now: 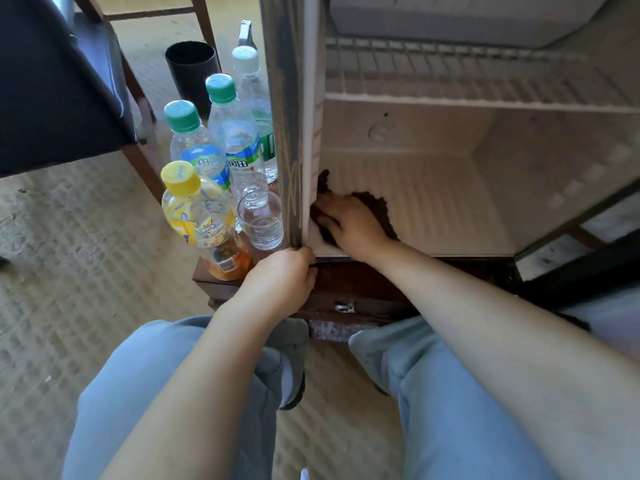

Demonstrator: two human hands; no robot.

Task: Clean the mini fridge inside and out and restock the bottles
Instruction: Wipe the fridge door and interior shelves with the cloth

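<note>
The mini fridge [450, 202] stands open, its white inside bare under a wire shelf [467, 77]. My right hand [349, 223] lies flat on a dark brown cloth [372, 206], pressing it onto the fridge floor in the front left corner. My left hand [287, 275] grips the fridge's lower left front corner, fingers curled over the edge. Left of the fridge stand a yellow-capped drink bottle [201, 216], two green-capped water bottles [197, 147] and a white-capped one [249, 81], with a clear glass [261, 220].
The fridge sits on a dark wooden cabinet [346, 292] with a drawer handle. A black waste bin [192, 71] stands behind the bottles. A dark chair [59, 81] is at the left. My knees in light blue trousers rest on woven matting.
</note>
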